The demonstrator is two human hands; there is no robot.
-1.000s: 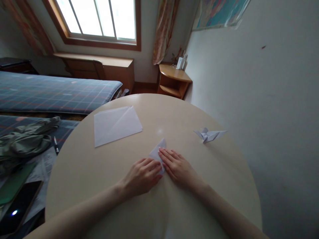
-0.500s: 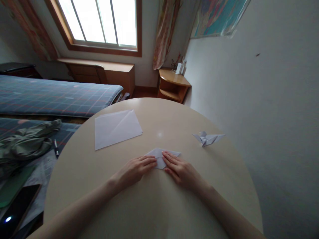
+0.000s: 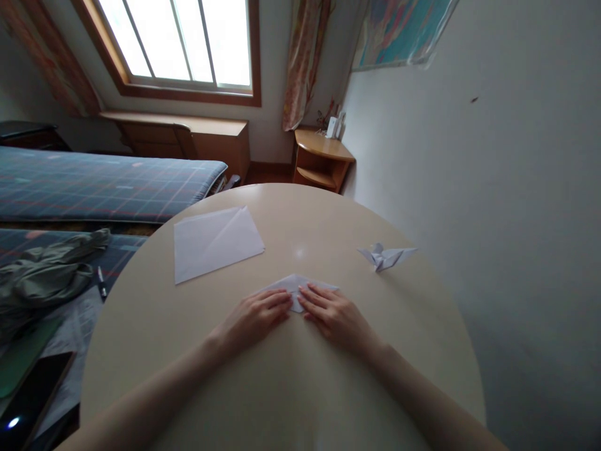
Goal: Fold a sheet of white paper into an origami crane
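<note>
A small folded white paper [image 3: 294, 282] lies on the round cream table [image 3: 300, 216], partly covered by both hands. My left hand [image 3: 263, 313] rests on its left part, palm down, with the fingers close together and their tips near the paper's middle. On the right part lies my right hand [image 3: 334, 315], its fingers flat and slightly spread over the paper. Both hands press the paper against the tabletop, and their fingertips are a small gap apart. How the paper is folded under the fingers is hidden.
Several white paper sheets [image 3: 218, 244] lie stacked at the table's back left. A folded paper bird [image 3: 384, 257] sits at the right. Beyond the left edge are a cloth [image 3: 61, 263], a pen [image 3: 102, 283] and a dark phone [image 3: 35, 391]. A wall runs along the right.
Both hands have come slightly closer together over the paper and cover more of its lower part. The whole view has shifted slightly.
</note>
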